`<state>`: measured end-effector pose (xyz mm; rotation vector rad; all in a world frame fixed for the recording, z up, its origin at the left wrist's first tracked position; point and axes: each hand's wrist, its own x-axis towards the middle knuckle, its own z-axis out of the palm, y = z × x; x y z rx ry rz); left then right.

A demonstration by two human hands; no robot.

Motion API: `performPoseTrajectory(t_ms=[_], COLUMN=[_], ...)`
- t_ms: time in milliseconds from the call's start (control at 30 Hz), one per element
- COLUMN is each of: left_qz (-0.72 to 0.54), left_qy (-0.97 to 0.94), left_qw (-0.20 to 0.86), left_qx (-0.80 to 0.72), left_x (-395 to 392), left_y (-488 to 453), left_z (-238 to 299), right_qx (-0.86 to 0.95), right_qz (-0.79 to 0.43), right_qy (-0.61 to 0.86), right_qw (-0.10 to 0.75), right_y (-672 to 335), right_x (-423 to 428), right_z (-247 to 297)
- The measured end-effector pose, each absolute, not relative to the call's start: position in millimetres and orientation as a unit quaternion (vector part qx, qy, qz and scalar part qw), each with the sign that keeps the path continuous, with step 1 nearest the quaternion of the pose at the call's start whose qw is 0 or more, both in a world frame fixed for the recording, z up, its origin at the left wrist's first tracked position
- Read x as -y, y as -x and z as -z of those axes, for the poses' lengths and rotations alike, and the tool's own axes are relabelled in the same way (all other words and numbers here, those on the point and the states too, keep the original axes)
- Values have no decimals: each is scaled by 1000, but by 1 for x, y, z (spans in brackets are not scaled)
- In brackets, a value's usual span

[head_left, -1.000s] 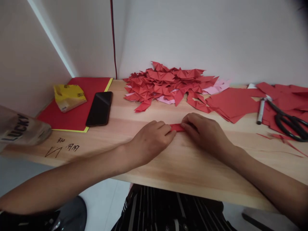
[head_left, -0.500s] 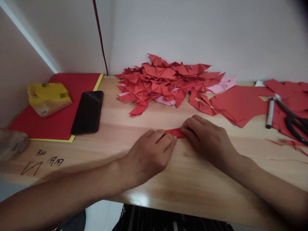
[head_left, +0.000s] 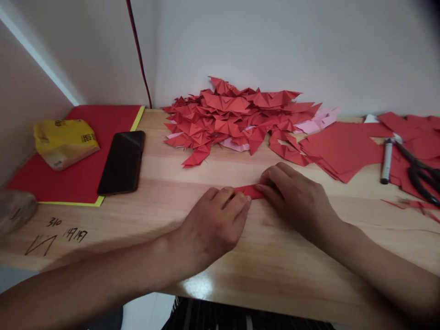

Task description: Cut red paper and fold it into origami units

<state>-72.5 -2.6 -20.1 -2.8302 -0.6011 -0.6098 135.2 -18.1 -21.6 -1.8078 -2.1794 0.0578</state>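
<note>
A narrow strip of folded red paper [head_left: 251, 191] lies low over the wooden table [head_left: 275, 270], held at both ends. My left hand [head_left: 220, 220] is closed on its left end, the fingers bent and covering that part. At the other end my right hand [head_left: 295, 197] pinches the paper between thumb and fingers. Only the short middle stretch of the paper shows; the rest is hidden under my fingers. Behind my hands rises a heap of folded red paper pieces [head_left: 230, 114], with some pink ones among them.
Flat red paper cutouts [head_left: 343, 149] lie at the right, near a marker [head_left: 386, 161] and black scissors [head_left: 422, 176]. On the left, a phone [head_left: 122, 162] overlaps red sheets [head_left: 75, 188] bearing a yellow packet [head_left: 67, 142]. A stone-like lump [head_left: 15, 211] sits at the left edge.
The view has shifted slightly, so the things on the left appear a little further left. Both hands keep their hold on the folded paper, with hardly any movement.
</note>
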Motion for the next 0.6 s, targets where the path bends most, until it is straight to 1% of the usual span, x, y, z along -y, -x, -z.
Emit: performPoseTrajectory(t_ms=[167, 400, 600], left_qz=[187, 170, 183], left_qy=[955, 959, 958], left_qw=[82, 133, 126], left_qx=[215, 183, 182], left_x=[5, 5, 5], left_y=[73, 75, 73], left_z=[21, 22, 22], right_qx=[753, 751, 749], right_qz=[-5, -8, -14], right_qy=[642, 647, 649], right_qw=[144, 131, 134], right_y=[-134, -133, -133], right_x=[19, 17, 14], right_z=[21, 20, 21])
